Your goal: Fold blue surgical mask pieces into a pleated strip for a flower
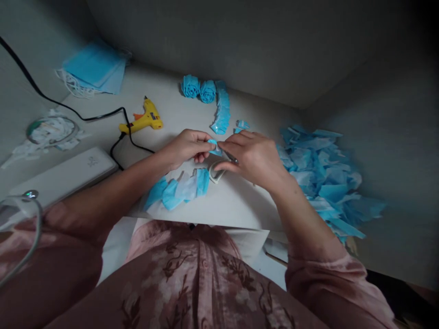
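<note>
Blue scrap (214,145), pinched between left fingers (203,146)

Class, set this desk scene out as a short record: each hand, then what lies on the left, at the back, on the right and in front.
Left hand: pinches a small blue piece
Right hand: fingertips at the same piece; pale loop handle by the thumb
Left side: yellow glue gun, stack of blue masks
Back: two blue rosettes, curved blue strip
Right side: heap of blue and white pieces
Front: row of blue and white pieces
</note>
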`<state>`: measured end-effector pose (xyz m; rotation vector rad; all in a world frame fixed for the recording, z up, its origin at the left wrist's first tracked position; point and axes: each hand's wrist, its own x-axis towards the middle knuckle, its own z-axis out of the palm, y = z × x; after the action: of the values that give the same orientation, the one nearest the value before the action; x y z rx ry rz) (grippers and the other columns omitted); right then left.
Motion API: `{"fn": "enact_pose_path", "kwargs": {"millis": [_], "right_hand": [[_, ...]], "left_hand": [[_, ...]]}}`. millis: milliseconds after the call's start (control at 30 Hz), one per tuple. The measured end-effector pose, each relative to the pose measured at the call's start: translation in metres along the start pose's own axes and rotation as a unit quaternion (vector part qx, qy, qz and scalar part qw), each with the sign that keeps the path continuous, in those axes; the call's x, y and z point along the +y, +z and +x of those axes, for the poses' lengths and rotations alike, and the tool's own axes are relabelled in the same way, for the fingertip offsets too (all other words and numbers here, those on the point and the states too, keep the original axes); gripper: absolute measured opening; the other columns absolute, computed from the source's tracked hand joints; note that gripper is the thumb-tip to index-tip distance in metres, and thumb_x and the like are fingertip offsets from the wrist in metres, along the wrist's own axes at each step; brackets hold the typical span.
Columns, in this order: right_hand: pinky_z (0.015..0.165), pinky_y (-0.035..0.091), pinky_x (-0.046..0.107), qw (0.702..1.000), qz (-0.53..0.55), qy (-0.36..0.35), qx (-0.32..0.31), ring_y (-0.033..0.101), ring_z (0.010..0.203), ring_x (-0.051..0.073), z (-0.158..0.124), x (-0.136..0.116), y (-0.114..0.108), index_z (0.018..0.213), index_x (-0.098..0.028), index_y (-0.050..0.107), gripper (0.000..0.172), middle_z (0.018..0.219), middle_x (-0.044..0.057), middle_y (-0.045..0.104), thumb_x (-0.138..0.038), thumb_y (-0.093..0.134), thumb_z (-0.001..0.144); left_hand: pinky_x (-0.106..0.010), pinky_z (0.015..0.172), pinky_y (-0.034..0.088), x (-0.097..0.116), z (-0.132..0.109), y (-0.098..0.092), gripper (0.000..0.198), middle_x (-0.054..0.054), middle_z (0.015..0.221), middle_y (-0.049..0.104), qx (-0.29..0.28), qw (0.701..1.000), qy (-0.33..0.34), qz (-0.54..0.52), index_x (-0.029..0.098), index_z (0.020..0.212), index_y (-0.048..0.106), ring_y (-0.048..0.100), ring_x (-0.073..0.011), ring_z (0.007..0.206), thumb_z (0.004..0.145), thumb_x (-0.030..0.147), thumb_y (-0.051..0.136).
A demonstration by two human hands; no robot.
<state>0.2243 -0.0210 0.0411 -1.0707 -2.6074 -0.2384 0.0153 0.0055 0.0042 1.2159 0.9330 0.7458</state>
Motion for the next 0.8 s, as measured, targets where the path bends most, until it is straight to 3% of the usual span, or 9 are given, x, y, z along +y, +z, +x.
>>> {"fn": "enact_pose_path", "kwargs": {"millis": [133,233,367,567,800], "right_hand": [[0.084,0.052,0.037,0.972,0.185,0.119,0.079,0.07,0.097,0.024,0.003,0.015,-0.006,0.115,-0.021,0.074,0.053,0.103,0.011,0.077,-0.06,0.041,0.101],[0.082,0.055,0.033,0.929,0.331,0.153,0.059,0.07,0.095,0.021,0.004,0.018,0.01,0.125,-0.021,0.07,0.051,0.104,0.009,0.075,-0.059,0.049,0.099],[0.074,0.053,0.029,0.875,0.45,0.176,0.04,0.066,0.084,0.016,0.0,0.012,0.042,0.132,-0.022,0.063,0.05,0.095,0.005,0.071,-0.056,0.058,0.096],[0.067,0.049,0.027,0.853,0.49,0.175,0.043,0.054,0.072,0.013,-0.006,0.005,0.061,0.13,-0.022,0.063,0.047,0.084,0.0,0.06,-0.049,0.065,0.091],[0.069,0.05,0.03,0.856,0.469,0.189,0.108,0.055,0.077,0.016,-0.008,0.003,0.058,0.135,-0.022,0.059,0.05,0.089,0.003,0.058,-0.052,0.057,0.096]], "left_hand": [[-0.017,0.043,0.036,0.004,-0.001,-0.002,0.016,0.003,0.05,0.056,0.0,1.0,0.012,0.02,0.013,0.071,0.061,0.047,-0.005,0.042,0.086,0.014,0.065],[-0.017,0.044,0.036,0.002,-0.001,-0.004,0.015,0.003,0.05,0.056,-0.012,0.999,0.025,0.04,0.014,0.072,0.061,0.048,-0.0055,0.043,0.087,0.016,0.065],[-0.017,0.046,0.036,-0.003,0.0,-0.006,0.014,0.003,0.05,0.055,-0.031,0.995,0.036,0.084,0.014,0.074,0.063,0.047,-0.0059,0.045,0.087,0.019,0.066],[-0.018,0.046,0.034,-0.003,-0.001,-0.002,0.013,0.004,0.05,0.053,-0.049,0.993,0.02,0.106,0.014,0.076,0.062,0.045,-0.0065,0.045,0.087,0.022,0.067],[-0.022,0.047,0.039,-0.005,0.0,-0.002,0.025,0.001,0.063,0.058,-0.105,0.994,0.022,-0.024,0.018,0.08,0.056,0.053,-0.0098,0.05,0.094,0.039,0.056]]}}
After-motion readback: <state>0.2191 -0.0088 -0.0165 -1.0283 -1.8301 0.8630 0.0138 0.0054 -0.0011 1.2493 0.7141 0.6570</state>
